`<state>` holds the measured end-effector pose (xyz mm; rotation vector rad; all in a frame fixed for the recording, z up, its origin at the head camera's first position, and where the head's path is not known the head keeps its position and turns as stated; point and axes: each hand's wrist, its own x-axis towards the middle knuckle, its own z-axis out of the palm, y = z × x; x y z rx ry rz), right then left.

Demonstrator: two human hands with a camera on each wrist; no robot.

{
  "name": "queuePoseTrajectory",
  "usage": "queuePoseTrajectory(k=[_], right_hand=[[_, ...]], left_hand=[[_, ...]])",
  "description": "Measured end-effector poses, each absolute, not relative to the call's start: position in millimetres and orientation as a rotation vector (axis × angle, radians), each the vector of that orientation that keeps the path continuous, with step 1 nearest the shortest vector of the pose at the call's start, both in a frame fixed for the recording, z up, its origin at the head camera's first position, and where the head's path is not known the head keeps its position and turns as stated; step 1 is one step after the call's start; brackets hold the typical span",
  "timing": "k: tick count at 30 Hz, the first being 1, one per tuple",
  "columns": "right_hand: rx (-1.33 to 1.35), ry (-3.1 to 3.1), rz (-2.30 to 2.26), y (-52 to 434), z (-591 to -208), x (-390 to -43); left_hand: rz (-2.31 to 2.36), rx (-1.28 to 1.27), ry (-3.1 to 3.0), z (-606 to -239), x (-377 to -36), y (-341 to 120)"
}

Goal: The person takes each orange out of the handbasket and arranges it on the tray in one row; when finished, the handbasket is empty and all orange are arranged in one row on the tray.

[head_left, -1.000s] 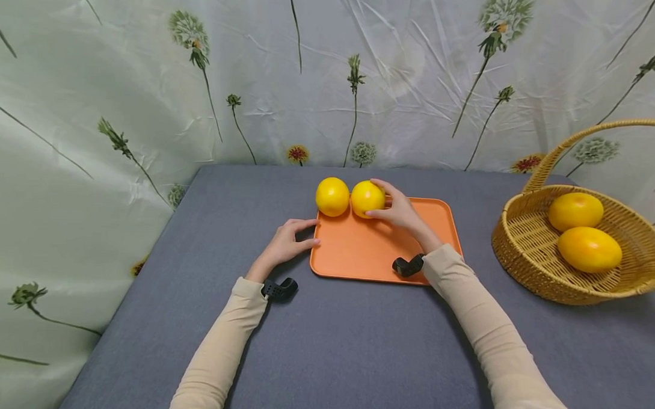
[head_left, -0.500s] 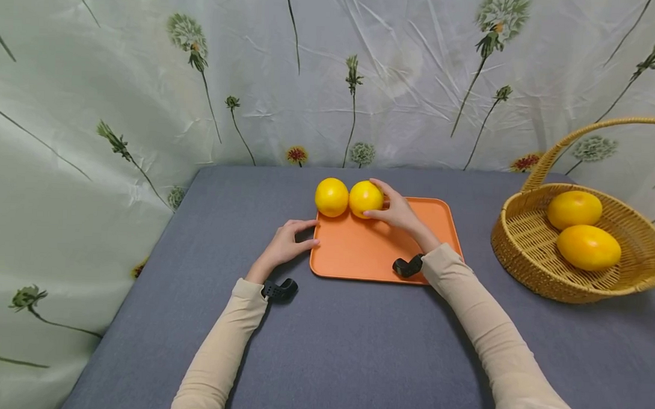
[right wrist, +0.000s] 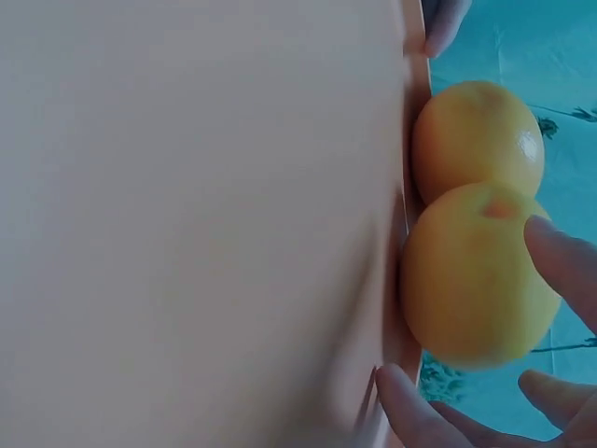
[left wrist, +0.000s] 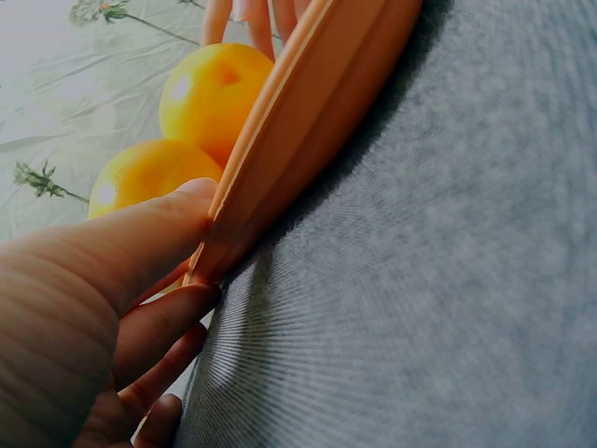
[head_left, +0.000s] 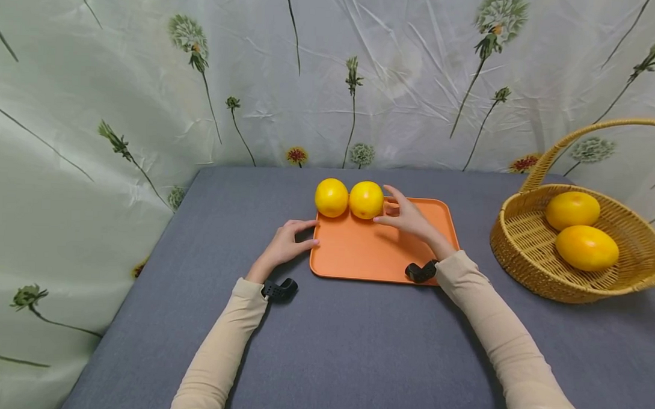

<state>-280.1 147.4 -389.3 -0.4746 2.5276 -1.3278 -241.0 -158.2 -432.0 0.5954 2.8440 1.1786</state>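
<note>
While the left hand (head_left: 285, 245) rests on the grey fabric tabletop (head_left: 355, 350) with its thumb and fingers curled against the left rim of the flat orange plastic tray (head_left: 380, 254), the right hand (head_left: 410, 218) hovers over the tray's far part with its fingers spread and loosely bent, holding nothing. Two round yellow citrus fruits sit touching each other at the tray's far left corner: the left yellow fruit (head_left: 331, 197) by the rim and the right yellow fruit (head_left: 366, 200) just beside the right hand's fingertips. From the right wrist view a fingertip (right wrist: 560, 266) seems to brush that fruit (right wrist: 476, 280), though the blur makes contact hard to judge. In the left wrist view the thumb (left wrist: 140, 243) presses on the tray's edge (left wrist: 298, 140). Well apart to the right stands a woven wicker basket with a hoop handle (head_left: 526, 259), holding two larger orange-yellow fruits (head_left: 586, 248).
</note>
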Motion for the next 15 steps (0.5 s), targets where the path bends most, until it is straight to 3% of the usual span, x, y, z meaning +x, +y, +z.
queuePoseTrajectory(k=[15], right_hand=[[-0.528,2.623,-1.312,177.1,-363.0,-250.3]], left_hand=[[1.181,0.59,2.835,-433.7,-242.0,-158.1]])
